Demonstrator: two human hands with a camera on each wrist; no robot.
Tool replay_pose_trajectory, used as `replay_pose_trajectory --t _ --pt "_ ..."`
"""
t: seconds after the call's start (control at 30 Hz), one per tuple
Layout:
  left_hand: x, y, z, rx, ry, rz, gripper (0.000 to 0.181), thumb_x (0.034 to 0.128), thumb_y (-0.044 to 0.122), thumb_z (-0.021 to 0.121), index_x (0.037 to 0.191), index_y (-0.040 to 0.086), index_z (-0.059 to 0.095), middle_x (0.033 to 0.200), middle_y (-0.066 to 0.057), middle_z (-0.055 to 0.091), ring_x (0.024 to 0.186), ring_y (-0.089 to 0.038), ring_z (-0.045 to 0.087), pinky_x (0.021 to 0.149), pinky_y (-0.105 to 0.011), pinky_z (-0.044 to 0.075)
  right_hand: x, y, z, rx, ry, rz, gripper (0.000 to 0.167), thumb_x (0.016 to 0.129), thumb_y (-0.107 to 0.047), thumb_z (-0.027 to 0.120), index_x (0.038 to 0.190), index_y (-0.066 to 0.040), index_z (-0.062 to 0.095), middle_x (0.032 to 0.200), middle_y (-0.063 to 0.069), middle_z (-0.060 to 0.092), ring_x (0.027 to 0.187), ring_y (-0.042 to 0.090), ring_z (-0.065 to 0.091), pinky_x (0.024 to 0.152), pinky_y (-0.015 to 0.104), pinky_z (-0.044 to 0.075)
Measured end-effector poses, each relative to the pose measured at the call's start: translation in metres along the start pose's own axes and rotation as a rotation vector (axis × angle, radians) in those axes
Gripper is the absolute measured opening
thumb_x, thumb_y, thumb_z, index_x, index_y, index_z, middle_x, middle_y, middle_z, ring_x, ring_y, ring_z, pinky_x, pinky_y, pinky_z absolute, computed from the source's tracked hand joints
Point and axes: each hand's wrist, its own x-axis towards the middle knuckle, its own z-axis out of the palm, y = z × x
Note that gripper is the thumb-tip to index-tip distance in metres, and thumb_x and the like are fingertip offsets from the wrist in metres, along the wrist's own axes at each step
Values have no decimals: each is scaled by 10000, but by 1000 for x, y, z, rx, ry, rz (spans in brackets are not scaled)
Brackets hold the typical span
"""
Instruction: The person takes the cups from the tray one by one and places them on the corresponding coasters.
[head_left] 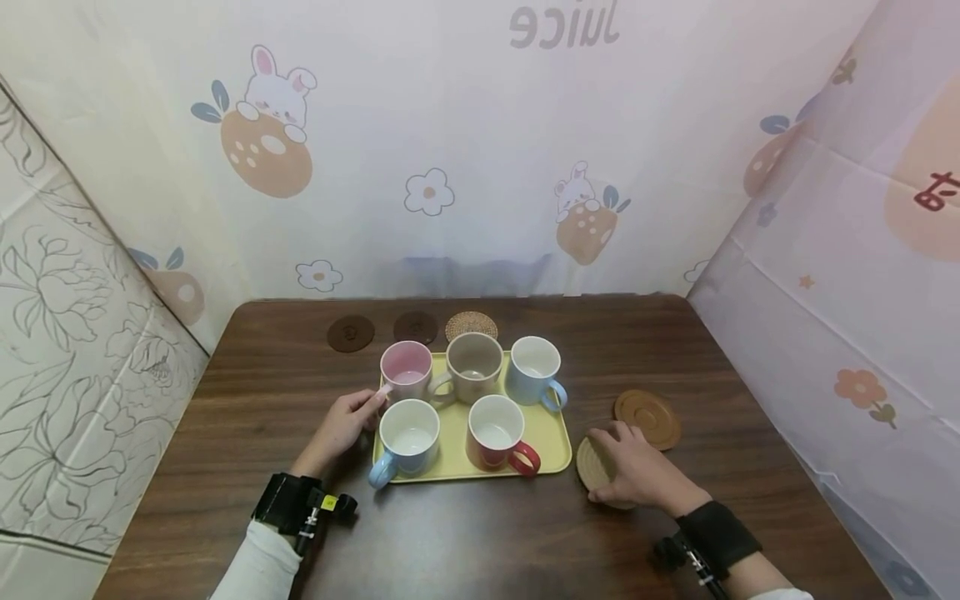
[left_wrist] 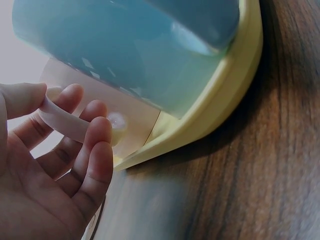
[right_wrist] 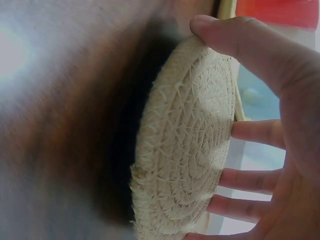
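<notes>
My left hand (head_left: 341, 429) pinches the handle (left_wrist: 67, 122) of a pink mug (head_left: 407, 367) between thumb and fingers. This mug stands at the back left of a yellow tray (head_left: 454, 437). In front of it is a light blue mug (head_left: 412, 446), its handle over the tray's front edge. My right hand (head_left: 641, 471) grips a round woven coaster (right_wrist: 190, 145) by its rim, thumb on one side and fingers on the other, right of the tray. Whether the coaster still touches the table cannot be told.
Also on the tray are a taupe mug (head_left: 474, 383), a blue-and-white mug (head_left: 525, 387) and a red mug (head_left: 491, 450). A brown coaster (head_left: 648, 417) lies beyond my right hand. Two dark coasters (head_left: 350, 333) and a wicker coaster (head_left: 471, 323) lie behind the tray.
</notes>
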Motion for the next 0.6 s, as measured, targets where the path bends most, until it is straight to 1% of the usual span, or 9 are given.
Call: replay_pose_trajectory --t 0.2,0.3,0.37,0.47,0.53,0.6 --pt "0 2 1 -20 3 3 326 1021 234 516 1056 -51 672 877 -74 661 726 -159 564 676 -293 484 6 9 -19 7 29 28 924 635 -510 866 1379 -87 520 1284 247 487 1135 427 486 755 544 509" --pt "1 1 1 -12 0 -1 338 1026 236 508 1064 -60 665 867 -68 657 728 -164 568 672 -303 486 10 14 -28 14 48 39 914 660 -500 854 1391 -79 503 1296 250 469 1162 460 472 769 579 498" --pt "1 3 1 -12 1 -11 339 1028 234 504 1065 -61 665 869 -87 656 729 -167 568 675 -304 486 13 17 -35 18 61 49 910 674 -496 849 1399 -76 493 1308 251 456 1171 469 462 777 595 495" --pt "0 7 1 -16 3 -32 332 1034 207 489 1058 -76 661 884 -172 650 736 -188 570 689 -317 491 18 21 -45 27 81 53 897 694 -478 844 1408 -73 482 1336 263 433 1186 476 437 787 609 489" --pt "-1 9 1 -17 3 -38 328 1037 184 478 1050 -90 658 902 -214 643 740 -212 573 699 -334 495 22 23 -53 23 92 50 891 702 -485 836 1408 -77 478 1333 262 432 1176 469 433 772 605 493" --pt "-1 9 1 -12 -3 -34 328 1038 175 472 1045 -99 652 912 -225 642 745 -226 576 701 -351 498 25 25 -60 20 99 43 895 710 -502 825 1415 -81 470 1335 264 430 1174 469 428 770 606 487"
